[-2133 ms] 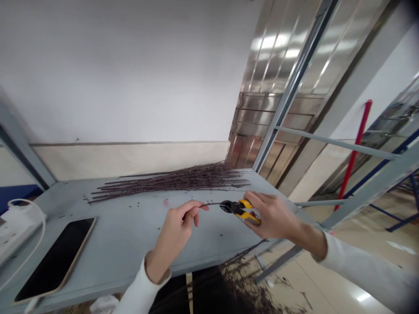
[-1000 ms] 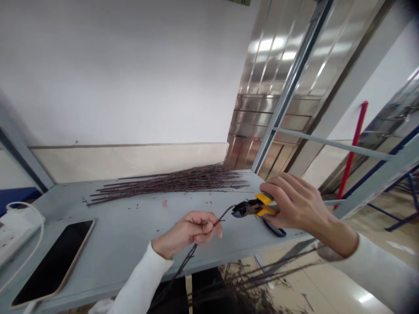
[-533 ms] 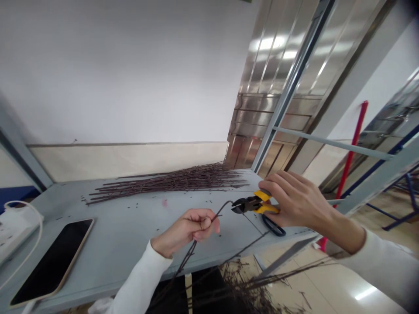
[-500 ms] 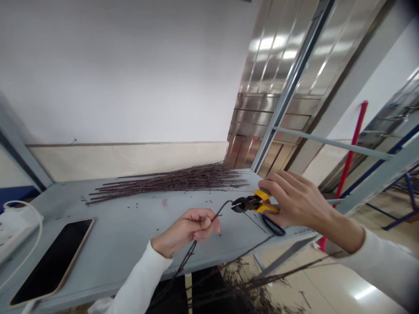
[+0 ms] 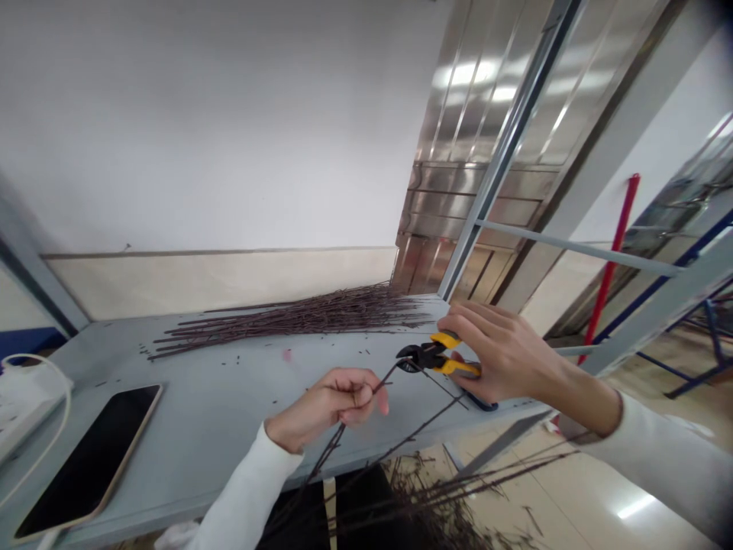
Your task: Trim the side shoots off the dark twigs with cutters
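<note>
My left hand (image 5: 332,403) is closed in a pinch on a thin dark wire (image 5: 382,380) that runs up to the right and also trails down past the table edge. My right hand (image 5: 498,355) grips yellow-handled cutting pliers (image 5: 431,357), with their black jaws at the wire's upper end. Both hands hover over the front right part of a grey metal table (image 5: 229,397). Both arms wear white sleeves.
A long pile of dark wires (image 5: 298,317) lies along the table's back. A black phone (image 5: 85,451) lies at the front left beside a white power strip and cable (image 5: 28,397). More cut wires (image 5: 435,496) lie on the floor below. A metal frame (image 5: 504,160) rises at the right.
My right hand has moved the pliers slightly left and down toward the wire's end. The jaws look a little more apart. My left hand has kept its pinch in about the same place.
</note>
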The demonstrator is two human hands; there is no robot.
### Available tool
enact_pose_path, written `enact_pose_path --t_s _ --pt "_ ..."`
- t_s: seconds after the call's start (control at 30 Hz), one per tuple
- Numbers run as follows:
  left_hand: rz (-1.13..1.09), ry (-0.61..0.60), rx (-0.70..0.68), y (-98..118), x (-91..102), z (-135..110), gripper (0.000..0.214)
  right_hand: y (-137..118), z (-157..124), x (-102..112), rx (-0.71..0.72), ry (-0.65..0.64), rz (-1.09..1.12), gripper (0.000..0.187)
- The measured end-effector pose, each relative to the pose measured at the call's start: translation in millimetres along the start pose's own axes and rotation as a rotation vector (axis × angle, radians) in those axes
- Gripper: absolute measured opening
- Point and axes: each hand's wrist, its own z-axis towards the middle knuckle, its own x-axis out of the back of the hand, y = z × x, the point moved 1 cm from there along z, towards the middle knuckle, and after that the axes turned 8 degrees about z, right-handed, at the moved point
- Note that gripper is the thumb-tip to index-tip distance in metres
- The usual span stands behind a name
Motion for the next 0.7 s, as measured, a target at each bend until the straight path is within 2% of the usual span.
enact_pose_path --t_s 0.27,0.43,0.7 --pt "0.033 0.054 0.012 -1.5 1.9 -0.5 0.020 -4.2 -5.6 -7.2 -0.024 -0.074 0.225 0.022" --pt "0.034 0.030 0.005 0.3 1.7 -1.1 0.019 -4.5 -6.6 -7.2 -0.072 -0.141 0.276 0.027" --pt "0.024 0.015 0.002 -1.6 1.4 -1.2 0.019 -5.1 -2.4 -4.0 -0.056 -0.154 0.288 0.026"
